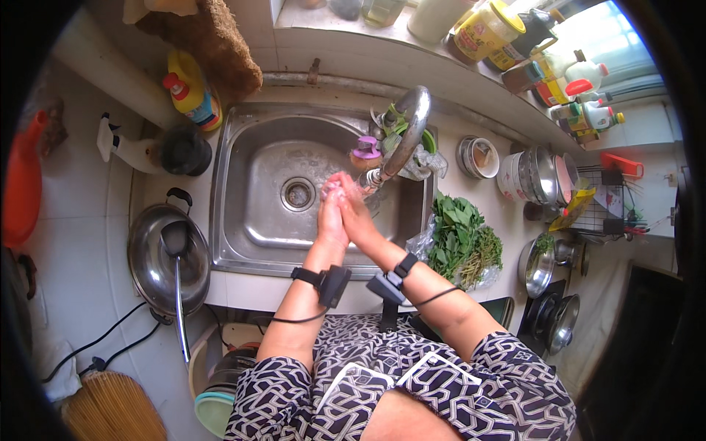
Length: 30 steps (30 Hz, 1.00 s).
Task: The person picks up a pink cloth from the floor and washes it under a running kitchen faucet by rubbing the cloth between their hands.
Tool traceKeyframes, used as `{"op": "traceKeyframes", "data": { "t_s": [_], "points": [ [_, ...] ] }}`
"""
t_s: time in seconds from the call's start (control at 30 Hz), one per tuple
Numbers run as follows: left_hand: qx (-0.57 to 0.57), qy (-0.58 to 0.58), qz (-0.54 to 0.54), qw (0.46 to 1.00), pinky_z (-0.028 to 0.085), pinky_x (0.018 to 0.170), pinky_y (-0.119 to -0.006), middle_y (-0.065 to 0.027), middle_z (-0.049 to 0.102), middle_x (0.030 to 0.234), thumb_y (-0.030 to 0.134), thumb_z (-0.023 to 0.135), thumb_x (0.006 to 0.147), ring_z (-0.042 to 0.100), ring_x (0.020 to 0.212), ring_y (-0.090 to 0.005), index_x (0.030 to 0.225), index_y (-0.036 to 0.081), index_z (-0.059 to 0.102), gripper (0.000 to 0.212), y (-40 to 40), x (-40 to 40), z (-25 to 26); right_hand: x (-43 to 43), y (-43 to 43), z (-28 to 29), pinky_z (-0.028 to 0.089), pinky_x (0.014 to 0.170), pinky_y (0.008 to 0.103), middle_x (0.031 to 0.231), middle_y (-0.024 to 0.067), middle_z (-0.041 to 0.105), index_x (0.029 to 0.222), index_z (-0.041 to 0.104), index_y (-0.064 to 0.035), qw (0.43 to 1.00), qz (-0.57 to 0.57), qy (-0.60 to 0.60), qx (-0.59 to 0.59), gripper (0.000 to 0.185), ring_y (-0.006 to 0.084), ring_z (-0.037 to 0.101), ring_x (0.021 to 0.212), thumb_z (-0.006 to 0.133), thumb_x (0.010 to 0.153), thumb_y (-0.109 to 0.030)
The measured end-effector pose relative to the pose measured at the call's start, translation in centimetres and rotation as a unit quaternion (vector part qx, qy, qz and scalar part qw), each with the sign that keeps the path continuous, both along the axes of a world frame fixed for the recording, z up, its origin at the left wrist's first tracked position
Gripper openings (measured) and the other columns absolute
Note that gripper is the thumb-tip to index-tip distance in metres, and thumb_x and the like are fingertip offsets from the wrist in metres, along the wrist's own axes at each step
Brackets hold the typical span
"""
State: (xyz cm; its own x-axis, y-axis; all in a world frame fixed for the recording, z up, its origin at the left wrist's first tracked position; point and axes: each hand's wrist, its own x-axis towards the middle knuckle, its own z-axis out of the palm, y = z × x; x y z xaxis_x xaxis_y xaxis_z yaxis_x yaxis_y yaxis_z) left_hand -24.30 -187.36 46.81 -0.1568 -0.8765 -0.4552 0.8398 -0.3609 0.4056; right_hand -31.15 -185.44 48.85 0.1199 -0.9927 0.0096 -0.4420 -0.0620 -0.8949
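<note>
Over the stainless steel sink [276, 160], my left hand [332, 212] and my right hand [356, 206] are pressed together, wet, beneath the curved metal faucet [411, 132]. Neither hand shows any object in it, though the palms and part of the fingers are hidden and blurred by water. The round drain [298, 194] lies just left of my fingers. A purple-handled scrub brush [366, 149] stands beyond them, beside a green container [428, 141] with a grey cloth [424, 165] over it. Straps with small devices are on both forearms.
Leafy greens [455, 234] lie on plastic right of the sink. Stacked bowls [477, 157] stand on the counter behind them. A wok [165, 275] with a ladle [176, 242] is at left, near a yellow bottle [193, 93] and a spray bottle [127, 149]. Jars line the windowsill [353, 36].
</note>
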Motion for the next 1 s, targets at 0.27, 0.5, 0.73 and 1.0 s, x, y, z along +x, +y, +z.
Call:
{"op": "traceKeyframes", "data": {
  "t_s": [0.27, 0.5, 0.73, 1.0],
  "points": [
    [0.019, -0.074, -0.002, 0.997, 0.041, 0.098, -0.035, -0.0107, 0.059, 0.114, 0.014, 0.041, 0.088, 0.054, 0.108, -0.0228, 0.105, 0.003, 0.057, 0.026, -0.5, -0.3, 0.3, -0.2, 0.1, -1.1, 0.035, 0.096, 0.0454, 0.120, 0.0261, 0.049, 0.122, 0.047, 0.0018, 0.994, -0.109, -0.023, 0.016, 0.035, 0.0422, 0.045, 0.113, 0.046, 0.092, -0.016],
    [-0.039, -0.173, 0.040, 0.983, 0.047, 0.075, -0.030, -0.0048, 0.055, 0.085, 0.018, 0.044, 0.086, 0.054, 0.079, -0.0158, 0.090, 0.005, 0.055, 0.018, -1.0, -0.3, -0.8, -1.0, -0.4, 2.6, 0.042, 0.089, 0.0408, 0.109, 0.0292, 0.057, 0.125, 0.043, 0.0040, 0.988, -0.064, -0.006, 0.138, 0.039, 0.0415, 0.054, 0.106, 0.045, 0.091, -0.015],
    [-0.035, -0.185, 0.036, 0.981, 0.044, 0.066, -0.027, -0.0020, 0.050, 0.078, 0.015, 0.044, 0.084, 0.049, 0.069, -0.0119, 0.081, 0.006, 0.054, 0.014, -1.8, -1.0, -1.2, -1.4, -0.1, 1.1, 0.047, 0.070, 0.0470, 0.086, 0.0275, 0.060, 0.100, 0.059, -0.0004, 0.990, -0.127, -0.011, 0.063, 0.026, 0.0447, 0.059, 0.085, 0.045, 0.091, -0.020],
    [0.011, -0.134, 0.017, 0.991, 0.043, 0.064, -0.028, -0.0020, 0.047, 0.069, 0.010, 0.043, 0.078, 0.048, 0.067, -0.0146, 0.072, 0.005, 0.051, 0.011, -2.2, -0.6, -1.9, -2.2, -0.2, 1.5, 0.045, 0.060, 0.0394, 0.073, 0.0261, 0.056, 0.089, 0.056, 0.0026, 0.988, -0.104, 0.022, 0.110, 0.018, 0.0326, 0.061, 0.067, 0.046, 0.091, -0.012]
  ]
}}
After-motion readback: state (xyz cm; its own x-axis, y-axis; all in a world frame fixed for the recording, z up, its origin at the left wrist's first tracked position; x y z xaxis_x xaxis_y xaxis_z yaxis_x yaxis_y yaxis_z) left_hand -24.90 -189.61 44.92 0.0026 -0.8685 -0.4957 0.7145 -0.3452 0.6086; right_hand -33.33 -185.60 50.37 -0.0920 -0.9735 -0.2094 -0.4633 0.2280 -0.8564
